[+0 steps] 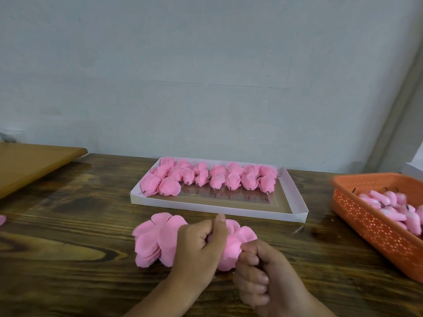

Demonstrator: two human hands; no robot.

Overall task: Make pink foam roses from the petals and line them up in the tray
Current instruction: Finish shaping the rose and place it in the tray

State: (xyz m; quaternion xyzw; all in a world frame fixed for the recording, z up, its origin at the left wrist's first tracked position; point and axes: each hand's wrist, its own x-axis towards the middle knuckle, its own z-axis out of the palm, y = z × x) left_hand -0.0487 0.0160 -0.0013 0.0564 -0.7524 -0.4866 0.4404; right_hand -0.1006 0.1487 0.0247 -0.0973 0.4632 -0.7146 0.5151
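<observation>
Pink foam rose (231, 248), half formed, sits between 2 hands just above the dark wooden table (68, 236). The left hand (201, 243) curls its fingers round the petals; the right hand (258, 268) pinches the thin dark stem below. A stack of pink foam petal sheets (153, 241) lies just left. Finished pink roses (206, 177) line the far side of the white cardboard tray (297, 202). An orange perforated plastic basket (370, 225) holds pink buds at right.

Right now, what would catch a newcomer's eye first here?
Probably the pink foam roses lined up along the far side of the white tray. Next, the left hand and right hand close around a rose in the making beside a petal stack. At right, an orange basket holds pink pieces.
</observation>
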